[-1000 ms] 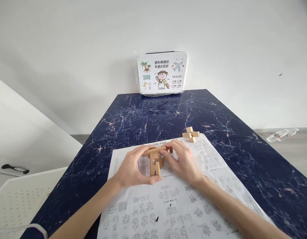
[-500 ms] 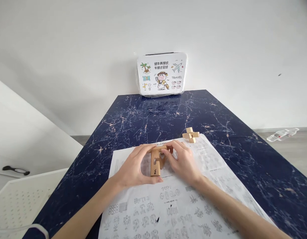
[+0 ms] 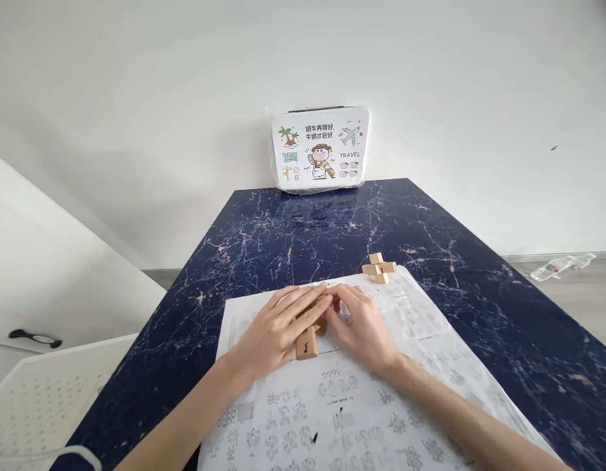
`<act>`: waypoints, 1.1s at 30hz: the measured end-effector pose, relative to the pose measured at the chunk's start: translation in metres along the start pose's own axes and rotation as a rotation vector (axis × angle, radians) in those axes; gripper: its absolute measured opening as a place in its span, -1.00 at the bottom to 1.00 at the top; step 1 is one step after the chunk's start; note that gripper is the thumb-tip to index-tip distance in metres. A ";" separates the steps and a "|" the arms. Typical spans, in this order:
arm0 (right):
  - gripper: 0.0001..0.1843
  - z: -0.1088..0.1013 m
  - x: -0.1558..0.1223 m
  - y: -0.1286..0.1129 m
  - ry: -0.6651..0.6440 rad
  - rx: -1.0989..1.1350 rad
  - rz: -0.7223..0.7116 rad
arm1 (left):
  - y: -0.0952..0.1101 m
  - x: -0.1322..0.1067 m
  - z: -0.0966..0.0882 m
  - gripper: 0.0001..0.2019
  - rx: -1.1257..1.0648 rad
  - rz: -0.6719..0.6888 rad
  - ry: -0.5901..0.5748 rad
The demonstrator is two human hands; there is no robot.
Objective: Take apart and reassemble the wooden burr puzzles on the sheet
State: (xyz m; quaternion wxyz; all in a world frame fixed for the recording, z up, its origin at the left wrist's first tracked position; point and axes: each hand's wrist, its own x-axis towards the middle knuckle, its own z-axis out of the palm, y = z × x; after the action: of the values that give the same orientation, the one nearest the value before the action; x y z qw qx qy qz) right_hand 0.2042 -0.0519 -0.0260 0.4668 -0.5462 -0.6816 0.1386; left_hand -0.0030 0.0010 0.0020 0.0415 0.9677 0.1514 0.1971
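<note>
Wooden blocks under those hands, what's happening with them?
A person has both bare hands at some wooden blocks over a printed paper sheet. The left hand lies across the top with its fingers stretched out, and the right hand curls in at the right side. One end pokes out towards the person, with a black mark on it. The fingers hide the rest. Another wooden piece, shaped like a cross, sits untouched at the sheet's far right corner.

Puzzle block (image 3: 307,347) over sheet (image 3: 293,418) on table (image 3: 322,242), block cross (image 3: 379,268) beyond to right, case (image 3: 322,150) behind both
</note>
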 end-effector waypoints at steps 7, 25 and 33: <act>-0.84 0.002 -0.004 -0.003 0.017 -0.048 -0.021 | 0.002 0.001 0.002 -0.27 0.065 0.088 0.043; -0.84 0.003 -0.007 -0.007 0.084 -0.156 -0.054 | 0.007 0.001 0.002 -0.24 -0.071 -0.030 -0.049; -0.86 0.006 -0.007 -0.004 0.066 -0.080 0.012 | 0.007 0.001 0.003 -0.15 -0.139 -0.061 -0.073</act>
State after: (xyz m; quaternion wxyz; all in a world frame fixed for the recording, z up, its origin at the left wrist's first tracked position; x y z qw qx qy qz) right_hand 0.1970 -0.0580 -0.0298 0.4661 -0.5728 -0.6674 0.0960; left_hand 0.0005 -0.0052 0.0004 0.1203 0.9639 0.1653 0.1704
